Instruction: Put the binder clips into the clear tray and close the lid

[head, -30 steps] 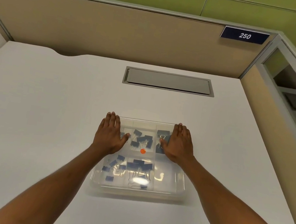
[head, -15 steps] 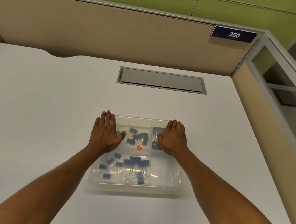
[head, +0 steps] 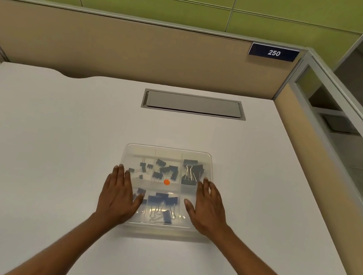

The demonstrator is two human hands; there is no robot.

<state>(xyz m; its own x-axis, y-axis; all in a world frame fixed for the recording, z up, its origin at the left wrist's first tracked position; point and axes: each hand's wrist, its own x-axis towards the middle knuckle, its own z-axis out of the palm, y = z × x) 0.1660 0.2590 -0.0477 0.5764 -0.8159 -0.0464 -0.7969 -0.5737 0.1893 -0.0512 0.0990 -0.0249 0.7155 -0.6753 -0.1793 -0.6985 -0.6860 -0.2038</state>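
A clear tray (head: 168, 152) with a clear lid on top sits on the white desk, near its front edge. Through the lid I see several dark blue binder clips (head: 165, 172) spread over its compartments, and a small orange dot (head: 166, 182) at the lid's middle. My left hand (head: 117, 196) lies flat on the lid's near left part, fingers spread. My right hand (head: 208, 208) lies flat on the near right part. Neither hand holds anything.
The white desk (head: 57, 142) has a grey cable hatch (head: 193, 104) at the back. Beige partitions enclose it behind and on the right, with a sign reading 250 (head: 273, 52). A glass panel (head: 342, 128) runs along the right side.
Both hands have slid from the far half of the lid toward me, onto its near half. The tray has stayed in place.
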